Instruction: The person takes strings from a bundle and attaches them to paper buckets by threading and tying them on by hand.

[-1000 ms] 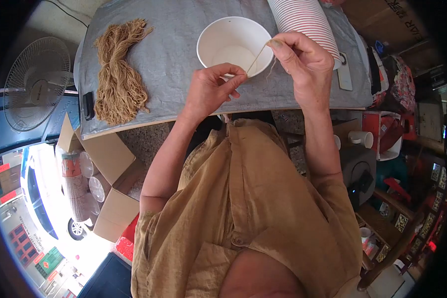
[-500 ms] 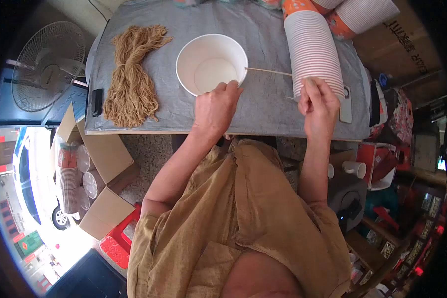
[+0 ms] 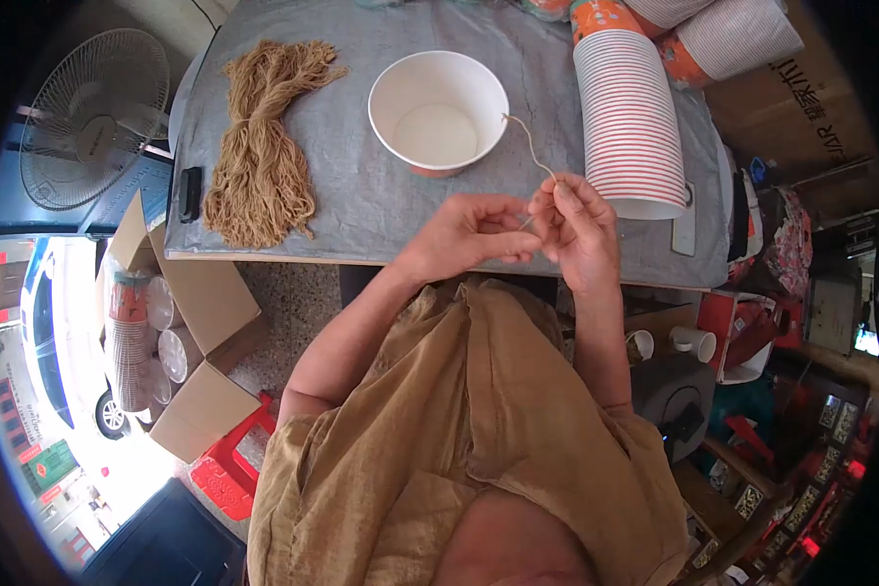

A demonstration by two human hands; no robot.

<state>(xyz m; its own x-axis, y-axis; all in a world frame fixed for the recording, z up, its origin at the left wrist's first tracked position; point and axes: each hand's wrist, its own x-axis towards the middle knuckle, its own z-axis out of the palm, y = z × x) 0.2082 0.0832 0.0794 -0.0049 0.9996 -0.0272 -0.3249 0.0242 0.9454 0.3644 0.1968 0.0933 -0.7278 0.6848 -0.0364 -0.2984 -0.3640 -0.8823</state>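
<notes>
A white paper bucket stands upright on the cloth-covered table, its inside showing no contents. A thin tan string runs slackly from the right side of its rim to my hands. My right hand pinches the string between thumb and fingertips, near the table's front edge. Close against it, my left hand has its fingertips closed on the string's lower end. The fingertips of both hands nearly meet, partly hiding the string. To the left lies a tied bundle of tan strings.
A long stack of nested paper buckets lies at the right, with more stacks behind it. A phone-like flat object is beside it; a black object lies at the left. A fan and an open carton stand left of the table.
My left hand has let go of the bucket's rim and come to the string beside my right hand. My right hand moved left, and the taut string has gone slack.
</notes>
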